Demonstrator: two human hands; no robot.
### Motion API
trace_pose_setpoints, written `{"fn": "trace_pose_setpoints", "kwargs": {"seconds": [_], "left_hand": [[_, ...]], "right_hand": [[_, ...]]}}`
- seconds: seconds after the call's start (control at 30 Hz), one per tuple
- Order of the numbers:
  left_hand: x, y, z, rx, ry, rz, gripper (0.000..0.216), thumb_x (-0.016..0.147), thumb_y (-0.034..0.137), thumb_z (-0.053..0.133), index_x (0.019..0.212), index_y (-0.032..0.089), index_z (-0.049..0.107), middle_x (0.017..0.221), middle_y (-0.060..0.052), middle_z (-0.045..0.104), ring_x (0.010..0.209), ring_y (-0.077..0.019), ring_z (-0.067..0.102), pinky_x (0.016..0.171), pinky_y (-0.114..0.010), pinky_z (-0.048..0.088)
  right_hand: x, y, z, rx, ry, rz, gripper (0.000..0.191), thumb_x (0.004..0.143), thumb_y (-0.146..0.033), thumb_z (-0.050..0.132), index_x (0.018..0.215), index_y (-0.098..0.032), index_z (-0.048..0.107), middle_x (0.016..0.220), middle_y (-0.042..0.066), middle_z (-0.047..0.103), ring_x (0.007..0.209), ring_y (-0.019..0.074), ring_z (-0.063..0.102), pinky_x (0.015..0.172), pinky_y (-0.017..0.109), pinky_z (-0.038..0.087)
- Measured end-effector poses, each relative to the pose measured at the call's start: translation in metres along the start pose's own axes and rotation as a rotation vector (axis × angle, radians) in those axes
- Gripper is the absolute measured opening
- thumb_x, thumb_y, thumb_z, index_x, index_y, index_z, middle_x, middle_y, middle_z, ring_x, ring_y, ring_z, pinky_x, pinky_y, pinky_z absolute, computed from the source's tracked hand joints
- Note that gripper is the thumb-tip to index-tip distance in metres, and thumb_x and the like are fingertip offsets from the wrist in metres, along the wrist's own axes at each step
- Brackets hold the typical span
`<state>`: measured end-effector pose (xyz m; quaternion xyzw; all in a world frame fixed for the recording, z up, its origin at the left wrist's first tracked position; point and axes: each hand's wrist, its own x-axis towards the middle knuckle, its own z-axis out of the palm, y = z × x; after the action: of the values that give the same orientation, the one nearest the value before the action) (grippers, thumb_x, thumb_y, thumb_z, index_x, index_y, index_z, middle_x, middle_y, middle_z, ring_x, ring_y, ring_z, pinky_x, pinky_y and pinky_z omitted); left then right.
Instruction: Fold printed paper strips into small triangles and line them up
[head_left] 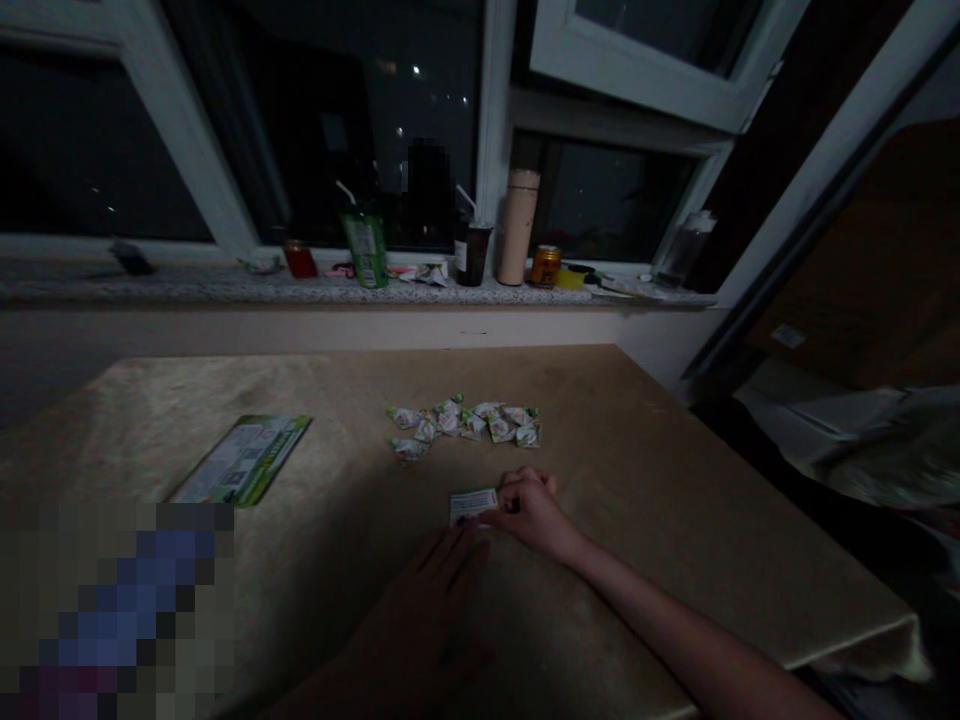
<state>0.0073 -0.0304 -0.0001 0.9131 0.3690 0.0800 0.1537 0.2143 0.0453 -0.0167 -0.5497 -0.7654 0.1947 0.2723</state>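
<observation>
A small white-and-green paper slip lies on the tan table. My right hand is curled at the slip's right edge, its fingers pinching that edge. My left hand lies flat just below the slip, fingers stretched out and the tips touching its lower edge. Beyond the slip sits a cluster of several small folded paper pieces, apart from both hands.
A green printed sheet lies at the table's left. On the windowsill stand a green cup with a straw, a dark cup, a tall beige flask, an orange can and a red jar. The table's edge drops off at the right.
</observation>
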Motion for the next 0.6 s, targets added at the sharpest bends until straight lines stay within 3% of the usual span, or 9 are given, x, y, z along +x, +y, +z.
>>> {"fn": "trace_pose_setpoints", "kwargs": {"seconds": [0.6], "left_hand": [[0.0011,-0.0002,-0.0073,0.013,0.001,-0.021,0.091,0.075,0.044,0.067,0.149,0.023,0.019,0.154,-0.008,0.019,0.138,-0.0339,0.021,0.109,-0.053,0.026]], "right_hand": [[-0.0002,-0.0039,-0.0025,-0.057,-0.034,-0.022,0.038,0.079,-0.042,0.067,0.055,-0.016,0.052,0.067,-0.002,0.056,0.079,0.0161,0.049,0.080,0.034,0.025]]}}
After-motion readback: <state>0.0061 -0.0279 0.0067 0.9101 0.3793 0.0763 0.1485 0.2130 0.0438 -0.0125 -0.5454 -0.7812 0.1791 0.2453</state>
